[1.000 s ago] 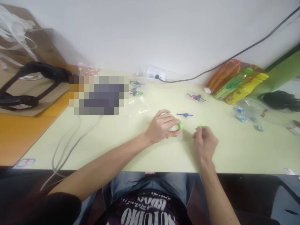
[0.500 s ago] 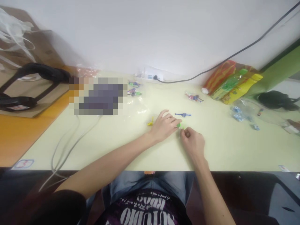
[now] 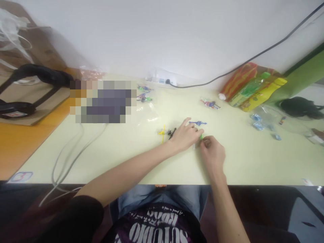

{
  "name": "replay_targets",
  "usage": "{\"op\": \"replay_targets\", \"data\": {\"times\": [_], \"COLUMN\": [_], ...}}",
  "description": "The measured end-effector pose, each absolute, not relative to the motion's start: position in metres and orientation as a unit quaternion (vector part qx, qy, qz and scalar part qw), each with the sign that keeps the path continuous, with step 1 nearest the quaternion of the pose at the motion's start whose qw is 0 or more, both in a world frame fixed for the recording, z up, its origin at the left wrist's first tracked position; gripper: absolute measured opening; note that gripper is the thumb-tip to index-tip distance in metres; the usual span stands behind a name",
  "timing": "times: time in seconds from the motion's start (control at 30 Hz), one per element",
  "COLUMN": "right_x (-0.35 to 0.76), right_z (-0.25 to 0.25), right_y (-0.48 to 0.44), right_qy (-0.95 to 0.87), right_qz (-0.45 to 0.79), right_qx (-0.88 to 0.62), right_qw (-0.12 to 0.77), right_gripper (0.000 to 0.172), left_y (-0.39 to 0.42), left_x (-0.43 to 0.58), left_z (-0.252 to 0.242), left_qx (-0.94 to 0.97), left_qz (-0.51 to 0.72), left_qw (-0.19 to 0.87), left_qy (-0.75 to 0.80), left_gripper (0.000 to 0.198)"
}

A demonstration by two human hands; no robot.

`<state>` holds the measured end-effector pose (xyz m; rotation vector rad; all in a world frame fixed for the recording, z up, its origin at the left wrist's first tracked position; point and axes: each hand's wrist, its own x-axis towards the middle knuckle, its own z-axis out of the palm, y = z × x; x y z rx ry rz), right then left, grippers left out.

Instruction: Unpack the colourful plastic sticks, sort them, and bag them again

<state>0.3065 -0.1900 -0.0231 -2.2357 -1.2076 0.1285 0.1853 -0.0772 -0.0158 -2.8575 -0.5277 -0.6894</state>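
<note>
just this side of the slender, pointed blue piece (image 3: 198,123), the left hand (image 3: 186,135) pinches a small green piece (image 3: 201,136); the right hand (image 3: 214,151) curls narrowly beside it, any hold hidden.

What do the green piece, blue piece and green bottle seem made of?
Green piece: probably plastic, from its bright colour; finish unclear. Blue piece: likely plastic too, from its thin, solid-coloured arms; finish unclear. Green bottle: apparently glossy plastic, partly see-through; glass not excluded.
</note>
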Motion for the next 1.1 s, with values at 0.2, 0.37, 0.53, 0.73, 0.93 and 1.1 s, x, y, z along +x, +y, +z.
{"op": "replay_targets", "data": {"times": [0.2,0.37,0.53,0.73,0.93,1.1], "right_x": [0.308,0.303,0.299,0.322,0.373,0.394], "right_z": [-0.025,-0.025,-0.026,-0.023,-0.017,-0.034], "right_y": [-0.188,-0.185,-0.185,-0.180,-0.127,-0.104], "right_qy": [-0.491,-0.535,-0.550,-0.496,-0.613,-0.652], "right_qz": [0.055,0.049,0.051,0.042,-0.098,-0.073], "right_qx": [-0.821,-0.800,-0.793,-0.785,-0.757,-0.735], "right_qw": [0.286,0.268,0.257,0.369,0.205,0.171], "right_gripper": [0.024,0.030,0.031,0.033,0.047,0.036], "left_y": [-0.074,-0.072,-0.078,-0.085,-0.085,-0.081], "left_x": [0.170,0.154,0.158,0.160,0.156,0.153], "left_z": [-0.016,-0.015,-0.013,-0.014,-0.017,-0.016], "left_qx": [-0.956,-0.959,-0.954,-0.951,-0.946,-0.942], "left_qz": [-0.221,-0.220,-0.214,-0.222,-0.235,-0.250], "left_qw": [0.094,0.079,0.084,0.076,0.062,0.040], "left_qy": [-0.168,-0.163,-0.191,-0.201,-0.213,-0.220], "left_gripper": [0.008,0.009,0.007,0.011,0.014,0.019]}}
